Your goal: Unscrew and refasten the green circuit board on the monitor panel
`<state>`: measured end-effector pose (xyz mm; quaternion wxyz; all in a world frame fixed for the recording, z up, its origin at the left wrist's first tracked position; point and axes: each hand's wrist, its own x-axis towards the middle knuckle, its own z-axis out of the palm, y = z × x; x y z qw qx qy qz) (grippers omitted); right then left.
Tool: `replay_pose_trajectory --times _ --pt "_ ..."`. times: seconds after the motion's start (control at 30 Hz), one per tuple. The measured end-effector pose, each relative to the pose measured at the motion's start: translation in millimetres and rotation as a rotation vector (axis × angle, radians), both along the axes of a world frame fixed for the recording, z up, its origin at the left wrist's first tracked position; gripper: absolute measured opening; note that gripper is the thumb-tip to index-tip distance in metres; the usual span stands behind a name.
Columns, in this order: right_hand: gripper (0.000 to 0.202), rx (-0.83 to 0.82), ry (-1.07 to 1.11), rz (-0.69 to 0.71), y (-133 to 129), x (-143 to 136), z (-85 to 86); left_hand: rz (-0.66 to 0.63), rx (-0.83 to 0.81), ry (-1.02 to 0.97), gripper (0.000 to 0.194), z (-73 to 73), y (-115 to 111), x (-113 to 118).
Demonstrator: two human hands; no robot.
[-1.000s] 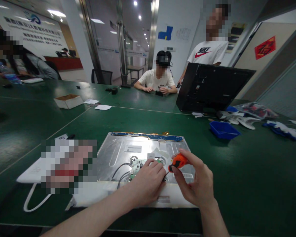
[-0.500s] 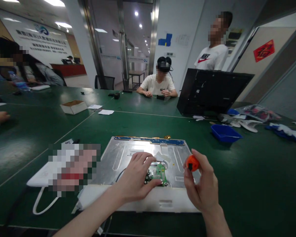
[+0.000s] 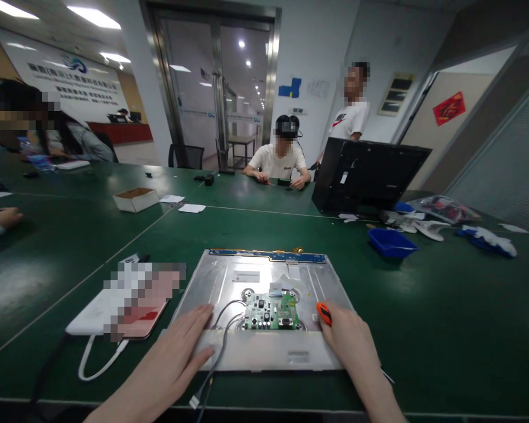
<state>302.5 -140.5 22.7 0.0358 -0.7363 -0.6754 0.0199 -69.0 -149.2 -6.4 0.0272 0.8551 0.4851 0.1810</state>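
Note:
A metal-backed display panel (image 3: 264,349) lies flat on the table in front of me. A green circuit board (image 3: 271,310) sits near its middle, and dark cables (image 3: 223,346) run from the board over the near edge. My left hand (image 3: 183,338) rests open on the panel's left side, fingers stretched forward and thumb apart. At the right side of the panel, my right hand (image 3: 350,338) is closed around a screwdriver (image 3: 323,314). Its orange and black handle end shows past the thumb, and a bit of thin shaft sticks out behind the hand.
Left of the panel are a white power bank (image 3: 92,311) and a pinkish phone (image 3: 154,317), joined by a white cable. A blue tray (image 3: 392,244), gloves (image 3: 487,239) and a black monitor (image 3: 370,176) stand to the right. Beyond, a cardboard box (image 3: 136,201) and a seated person (image 3: 277,158).
My left hand has moved left off the circuit board onto the panel's left side, uncovering the board. My right hand has lowered with the screwdriver to the panel's right side.

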Motion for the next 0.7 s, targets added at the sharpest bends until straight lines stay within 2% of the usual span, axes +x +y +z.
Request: replay_pose_trajectory --times 0.07,0.17,0.33,0.47,0.7 --pt "0.028 -0.023 -0.012 -0.039 -4.7 1.5 -5.0 -0.017 0.015 0.016 0.066 -6.1 -2.7 -4.5" --pt "0.041 -0.032 -0.010 -0.077 -9.2 4.3 -8.9 -0.055 -0.002 0.036 0.065 -7.8 -1.9 -6.6" --pt "0.037 -0.064 0.013 -0.110 -11.4 12.0 -10.3 -0.089 -0.092 0.044 0.060 -2.0 0.7 -4.0" --pt "0.030 -0.055 0.015 -0.153 -12.4 22.4 -9.0 -0.097 -0.112 0.008 0.058 5.6 1.3 8.6" --pt "0.040 0.010 -0.018 -0.280 -15.8 46.3 -7.3 -0.250 -0.281 0.069 0.065 23.8 8.5 43.2"
